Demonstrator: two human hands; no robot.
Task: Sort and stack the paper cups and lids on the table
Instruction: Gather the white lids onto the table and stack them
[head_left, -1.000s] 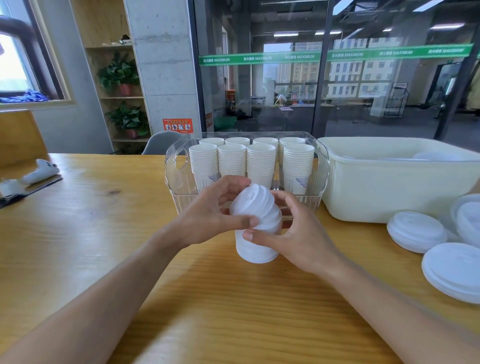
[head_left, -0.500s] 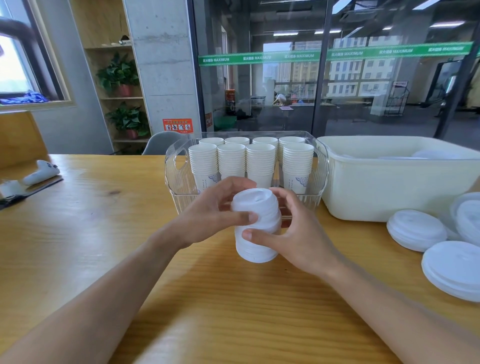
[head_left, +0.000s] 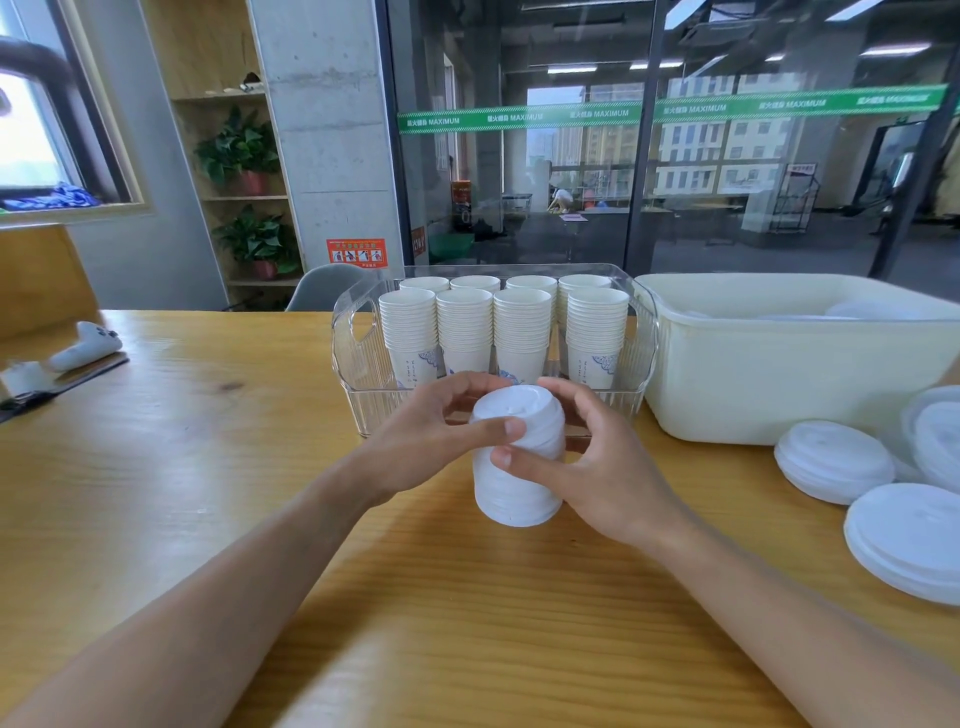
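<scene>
A tall stack of white lids (head_left: 517, 483) stands on the wooden table (head_left: 208, 467) in front of me. My left hand (head_left: 431, 441) grips its upper part from the left, thumb across the front. My right hand (head_left: 597, 467) holds it from the right, thumb on the stack's middle. Behind it a clear plastic bin (head_left: 358, 358) holds several stacks of white paper cups (head_left: 465, 332). More lid stacks lie at the right: one (head_left: 831, 460) near the tub, one (head_left: 914, 538) at the edge, one (head_left: 940, 436) partly cut off.
A cream plastic tub (head_left: 753, 384) stands right of the clear bin with lids inside. At the far left lie a white controller (head_left: 85, 345) and a dark flat item. A grey chair (head_left: 324, 286) sits behind the table.
The top section of the lid stack was tilted and raised; it has come down level onto the rest. Both hands stay on the stack.
</scene>
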